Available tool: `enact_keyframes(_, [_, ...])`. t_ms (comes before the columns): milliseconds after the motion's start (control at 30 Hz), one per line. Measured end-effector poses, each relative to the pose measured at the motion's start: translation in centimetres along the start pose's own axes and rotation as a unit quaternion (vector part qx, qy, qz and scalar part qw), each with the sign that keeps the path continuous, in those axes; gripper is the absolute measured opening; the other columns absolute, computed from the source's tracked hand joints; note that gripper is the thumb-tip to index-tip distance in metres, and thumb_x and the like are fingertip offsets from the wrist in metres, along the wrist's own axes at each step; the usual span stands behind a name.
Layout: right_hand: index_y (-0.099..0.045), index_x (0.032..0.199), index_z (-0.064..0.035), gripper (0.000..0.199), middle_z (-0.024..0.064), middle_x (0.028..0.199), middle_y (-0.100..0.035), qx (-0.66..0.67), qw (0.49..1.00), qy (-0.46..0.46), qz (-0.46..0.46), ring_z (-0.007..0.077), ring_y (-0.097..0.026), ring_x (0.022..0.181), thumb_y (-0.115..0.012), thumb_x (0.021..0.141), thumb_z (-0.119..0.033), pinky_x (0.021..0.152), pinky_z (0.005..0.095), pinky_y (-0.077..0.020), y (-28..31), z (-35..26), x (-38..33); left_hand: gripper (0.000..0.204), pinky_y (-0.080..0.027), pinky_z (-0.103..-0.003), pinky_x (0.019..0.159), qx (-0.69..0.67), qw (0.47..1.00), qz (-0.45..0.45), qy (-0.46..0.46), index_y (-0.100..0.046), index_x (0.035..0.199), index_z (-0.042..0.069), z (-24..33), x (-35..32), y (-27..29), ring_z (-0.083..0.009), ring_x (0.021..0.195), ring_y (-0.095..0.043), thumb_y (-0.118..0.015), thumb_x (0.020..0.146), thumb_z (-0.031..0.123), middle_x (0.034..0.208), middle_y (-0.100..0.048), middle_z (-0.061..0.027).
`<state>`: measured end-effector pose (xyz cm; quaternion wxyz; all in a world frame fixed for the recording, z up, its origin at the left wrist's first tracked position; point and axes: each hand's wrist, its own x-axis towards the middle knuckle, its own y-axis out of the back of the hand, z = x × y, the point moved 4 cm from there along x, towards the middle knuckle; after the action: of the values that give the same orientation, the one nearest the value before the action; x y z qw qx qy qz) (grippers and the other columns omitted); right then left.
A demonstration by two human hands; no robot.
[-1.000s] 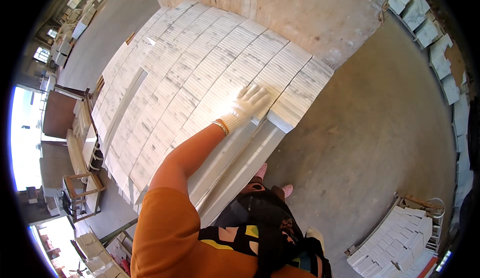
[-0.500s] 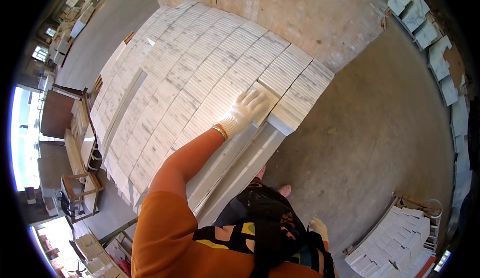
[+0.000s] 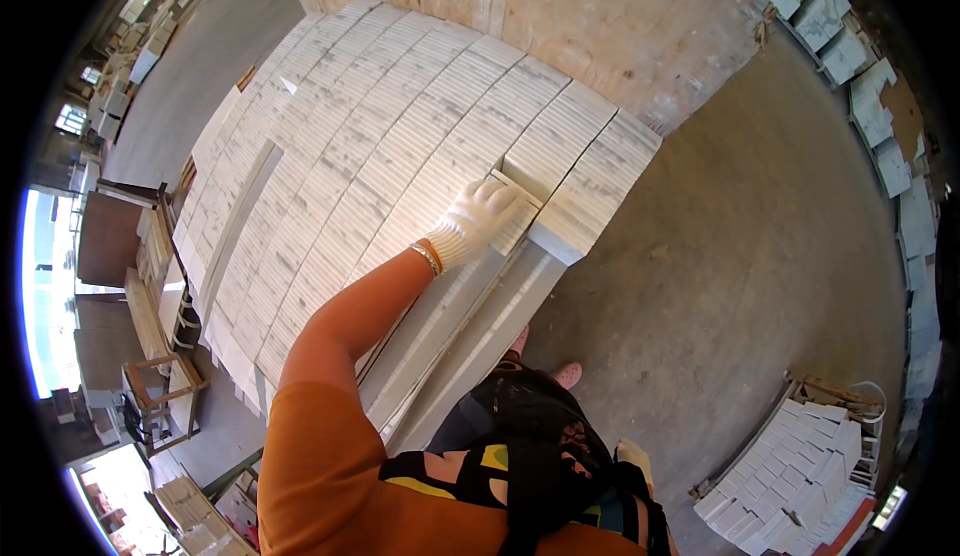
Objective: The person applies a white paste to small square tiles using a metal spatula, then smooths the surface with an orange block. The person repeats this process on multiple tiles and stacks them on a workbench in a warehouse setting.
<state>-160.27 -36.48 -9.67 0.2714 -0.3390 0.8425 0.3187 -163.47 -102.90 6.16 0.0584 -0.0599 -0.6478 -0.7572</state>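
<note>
Rows of thin white marble tiles (image 3: 400, 136) with grey veining stand on edge, packed tightly into a broad block. My left hand (image 3: 477, 218), in a white knit glove, grips a few upright tiles (image 3: 517, 218) at the near end of one row, its fingers bent over their top edges. Behind those fingers a gap separates them from the rest of the row, exposing a pale tile face (image 3: 522, 178). The thumb is hidden. My right hand (image 3: 634, 456), also gloved, hangs low beside my body, partly covered by dark cloth, its fingers unclear.
A plywood panel (image 3: 620, 26) stands along the block's far side. Pale beams (image 3: 480, 321) run along the near side. A narrow strip (image 3: 240, 226) lies across the tiles at left. Another tile stack (image 3: 785, 466) sits lower right; stone slabs (image 3: 868, 106) line the right wall.
My left hand has gone from lying flat on the row's end to bent fingers, shifted slightly toward me. The gap behind it shows a tile face. The right hand stays low.
</note>
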Motion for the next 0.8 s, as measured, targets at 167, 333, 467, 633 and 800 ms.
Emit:
enact_keyframes(167, [-0.069,0.127,-0.0029,0.050,0.0034,0.095,-0.071,0.022,1.000,-0.003,0.012,0.0128,-0.064,0.080,-0.068,0.088,-0.034,0.067,0.0289,-0.0489,0.2,-2.2,-0.1,0.064,-0.038,-0.047,0.112,0.017,0.992,-0.124,-0.009,-0.050,0.140,0.009,-0.6,1.3,0.6,-0.0319,0.137,-0.044,-0.068,0.079,0.009,0.141,-0.050,-0.0120])
enact_keyframes(333, [-0.069,0.127,-0.0027,0.049,0.0036,0.098,-0.071,0.042,0.999,0.024,0.020,0.0127,-0.064,0.080,-0.068,0.088,-0.032,0.067,0.0289,-0.0493,-0.5,-1.4,-0.3,0.062,-0.039,-0.046,0.111,0.012,0.996,-0.083,-0.028,-0.049,0.138,0.007,-0.6,2.4,0.6,-0.0311,0.134,-0.046,-0.070,0.079,0.010,0.136,-0.052,-0.0114])
enact_keyframes(467, [-0.069,0.128,-0.0031,0.049,0.0040,0.099,-0.072,0.043,0.999,0.021,0.019,0.0123,-0.064,0.081,-0.069,0.087,-0.031,0.066,0.0296,-0.0493,-0.9,0.2,-0.4,0.065,-0.041,-0.044,0.107,0.008,0.990,-0.135,-0.026,-0.049,0.138,0.009,-1.0,3.1,0.4,-0.0309,0.128,-0.050,-0.072,0.077,0.012,0.130,-0.055,-0.0118])
enact_keyframes(633, [-0.069,0.127,-0.0037,0.049,0.0041,0.098,-0.071,-0.010,0.999,-0.015,0.032,0.0123,-0.063,0.079,-0.068,0.087,-0.033,0.064,0.0299,-0.0486,-1.1,1.1,-1.2,0.081,-0.038,-0.041,0.107,0.056,0.973,-0.222,-0.039,-0.049,0.138,0.012,-0.7,4.5,1.1,-0.0291,0.120,-0.055,-0.082,0.065,0.023,0.124,-0.058,-0.0111])
enact_keyframes(800, [-0.070,0.126,-0.0046,0.046,0.0039,0.096,-0.071,-0.009,0.999,0.031,0.037,0.0129,-0.063,0.075,-0.068,0.088,-0.031,0.064,0.0299,-0.0488,-1.3,0.2,-2.2,0.091,-0.035,-0.044,0.111,0.035,0.969,-0.234,-0.070,-0.046,0.141,0.010,-1.3,4.9,0.7,-0.0309,0.121,-0.056,-0.085,0.062,0.031,0.127,-0.058,-0.0129])
